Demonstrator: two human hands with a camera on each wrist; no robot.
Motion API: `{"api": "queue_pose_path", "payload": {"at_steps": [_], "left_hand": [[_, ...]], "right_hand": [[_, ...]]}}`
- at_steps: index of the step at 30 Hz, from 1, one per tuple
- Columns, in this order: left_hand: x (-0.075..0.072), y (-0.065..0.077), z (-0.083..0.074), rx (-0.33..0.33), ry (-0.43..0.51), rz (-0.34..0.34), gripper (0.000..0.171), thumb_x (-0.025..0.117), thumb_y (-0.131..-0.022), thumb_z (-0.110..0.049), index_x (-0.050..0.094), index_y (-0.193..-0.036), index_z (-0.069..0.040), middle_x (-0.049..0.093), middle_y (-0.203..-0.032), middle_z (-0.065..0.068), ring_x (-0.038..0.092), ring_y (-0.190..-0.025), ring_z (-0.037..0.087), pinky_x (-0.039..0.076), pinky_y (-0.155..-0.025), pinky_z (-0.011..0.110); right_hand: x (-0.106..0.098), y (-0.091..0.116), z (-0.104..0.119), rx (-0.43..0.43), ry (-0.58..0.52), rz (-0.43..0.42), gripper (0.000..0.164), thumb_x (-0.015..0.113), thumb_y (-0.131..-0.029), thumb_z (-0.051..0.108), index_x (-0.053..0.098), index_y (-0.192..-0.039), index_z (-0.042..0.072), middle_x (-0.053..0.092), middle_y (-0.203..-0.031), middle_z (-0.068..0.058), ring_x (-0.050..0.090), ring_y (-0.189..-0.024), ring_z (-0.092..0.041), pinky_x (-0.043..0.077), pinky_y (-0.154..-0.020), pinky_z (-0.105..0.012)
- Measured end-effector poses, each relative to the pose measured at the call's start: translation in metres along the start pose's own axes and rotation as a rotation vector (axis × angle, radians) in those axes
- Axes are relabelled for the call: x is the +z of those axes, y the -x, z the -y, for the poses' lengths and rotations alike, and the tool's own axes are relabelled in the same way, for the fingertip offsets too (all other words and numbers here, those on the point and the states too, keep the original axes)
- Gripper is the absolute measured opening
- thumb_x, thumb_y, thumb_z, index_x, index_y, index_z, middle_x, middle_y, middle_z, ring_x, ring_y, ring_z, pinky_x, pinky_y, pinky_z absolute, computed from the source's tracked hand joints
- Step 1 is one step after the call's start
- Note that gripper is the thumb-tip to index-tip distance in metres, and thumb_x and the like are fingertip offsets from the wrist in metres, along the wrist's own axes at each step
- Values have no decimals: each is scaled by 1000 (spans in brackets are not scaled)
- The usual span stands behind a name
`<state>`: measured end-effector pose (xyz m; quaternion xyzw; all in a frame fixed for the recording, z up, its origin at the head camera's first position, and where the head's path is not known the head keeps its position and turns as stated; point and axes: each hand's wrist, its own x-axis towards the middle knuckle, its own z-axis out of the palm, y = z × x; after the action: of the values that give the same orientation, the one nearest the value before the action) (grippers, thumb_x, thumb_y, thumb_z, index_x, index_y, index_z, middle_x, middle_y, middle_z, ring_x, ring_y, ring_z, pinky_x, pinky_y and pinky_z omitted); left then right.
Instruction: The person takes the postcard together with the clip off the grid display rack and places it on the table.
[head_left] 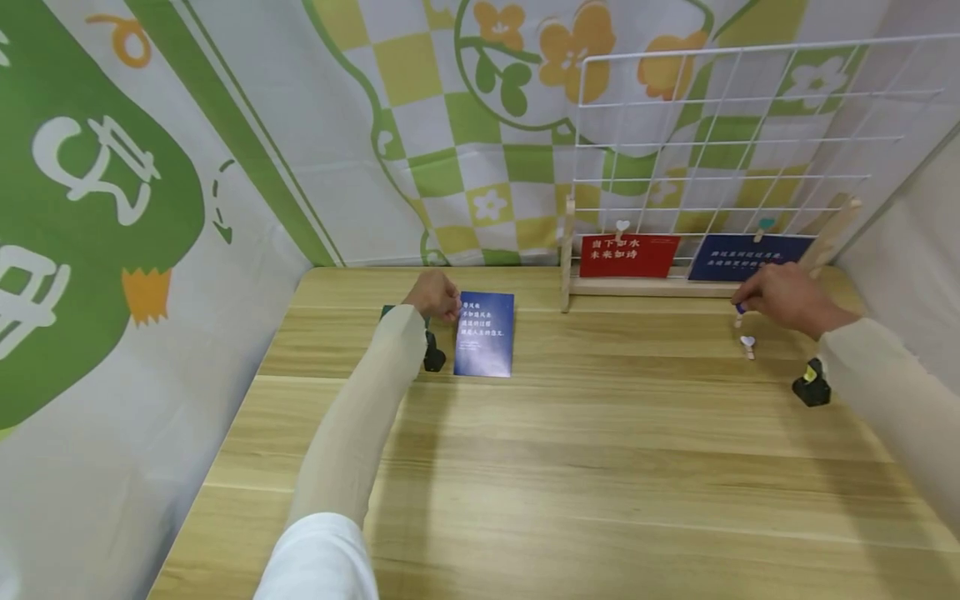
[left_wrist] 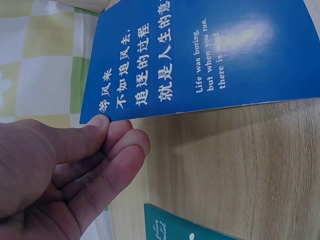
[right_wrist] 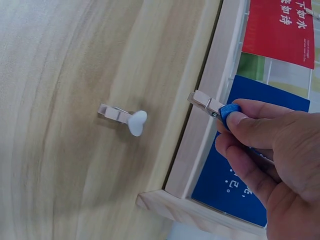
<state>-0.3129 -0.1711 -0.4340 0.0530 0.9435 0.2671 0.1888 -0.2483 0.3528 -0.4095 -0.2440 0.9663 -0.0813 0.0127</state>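
My left hand pinches the corner of a blue card with white writing between thumb and forefinger. In the left wrist view the blue card is tilted up over the table, and part of a green card lies below it. My right hand pinches a small wooden clothespin by its blue heart end. On the table close by lies another clothespin with a white heart. Behind the right hand, a second blue card hangs on the rack.
A white wire grid rack on a wooden base stands at the back right. A red card is clipped to it with a white-heart clothespin. Black objects sit by each wrist, one at the right. Printed curtains hang behind.
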Motion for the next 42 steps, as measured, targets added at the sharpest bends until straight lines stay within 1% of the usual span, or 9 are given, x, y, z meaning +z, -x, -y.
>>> {"api": "queue_pose_path", "payload": {"at_steps": [4, 9, 12, 15, 22, 24, 29, 31, 42], "left_hand": [[1, -1, 1, -13, 6, 2, 19, 56, -92, 5, 71, -102, 12, 74, -88, 21, 66, -57, 11, 60, -64, 25], [4, -3, 2, -29, -4, -11, 17, 57, -92, 4, 73, -95, 10, 73, -76, 15, 66, -55, 12, 59, -60, 23], [8, -6, 2, -40, -45, -22, 17, 58, -92, 3, 74, -90, 7, 71, -68, 8, 63, -52, 9, 56, -57, 20], [12, -6, 2, -58, -120, -25, 19, 58, -93, -1, 75, -85, 3, 67, -62, 2, 59, -49, 5, 52, -57, 18], [17, -5, -1, -92, -210, -31, 18, 61, -92, -5, 74, -79, -2, 63, -58, -3, 57, -50, 4, 51, -69, 21], [18, -5, -1, -110, -202, -30, 19, 61, -93, -5, 73, -78, -2, 64, -58, -2, 57, -49, 5, 51, -68, 21], [22, -9, -2, -208, -124, -9, 25, 60, -95, -6, 70, -71, -3, 61, -57, 0, 54, -47, 7, 46, -48, 18], [23, -11, -3, -229, -113, -9, 26, 61, -94, -6, 69, -70, -3, 60, -57, 1, 54, -46, 8, 44, -45, 17], [24, -11, -7, -221, -116, -32, 19, 62, -91, -1, 70, -74, 0, 62, -58, 2, 54, -46, 8, 47, -46, 17]], "right_hand": [[4, 0, -1, -23, 4, -10, 10, 73, -81, 0, 77, -91, 3, 75, -90, -17, 69, -87, -41, 52, -78, -57], [9, 0, 1, -32, 0, -1, 10, 75, -80, 1, 77, -89, 3, 75, -89, -17, 69, -85, -41, 53, -77, -55], [13, 1, 4, -17, -21, 17, 10, 75, -80, 1, 77, -90, 3, 75, -91, -17, 69, -85, -40, 54, -77, -54], [18, 1, 5, -6, -41, 41, 11, 74, -80, 0, 77, -91, 2, 75, -91, -18, 69, -85, -39, 54, -78, -54], [25, 2, 5, -15, -66, 46, 11, 75, -79, -1, 77, -89, 0, 75, -90, -17, 69, -86, -40, 53, -81, -56], [26, 2, 4, -13, -65, 50, 11, 75, -79, -1, 77, -89, 0, 75, -91, -18, 68, -88, -41, 52, -82, -56], [30, 3, 1, -20, -57, 53, 9, 74, -79, 0, 77, -87, 2, 75, -91, -16, 68, -90, -40, 51, -85, -56], [32, 3, 1, -26, -55, 49, 8, 75, -79, 0, 77, -86, 4, 75, -91, -15, 68, -89, -39, 52, -85, -55], [40, 3, 1, -51, -51, 65, 9, 75, -77, 0, 77, -84, 5, 76, -86, -11, 69, -86, -37, 52, -81, -52]]}}
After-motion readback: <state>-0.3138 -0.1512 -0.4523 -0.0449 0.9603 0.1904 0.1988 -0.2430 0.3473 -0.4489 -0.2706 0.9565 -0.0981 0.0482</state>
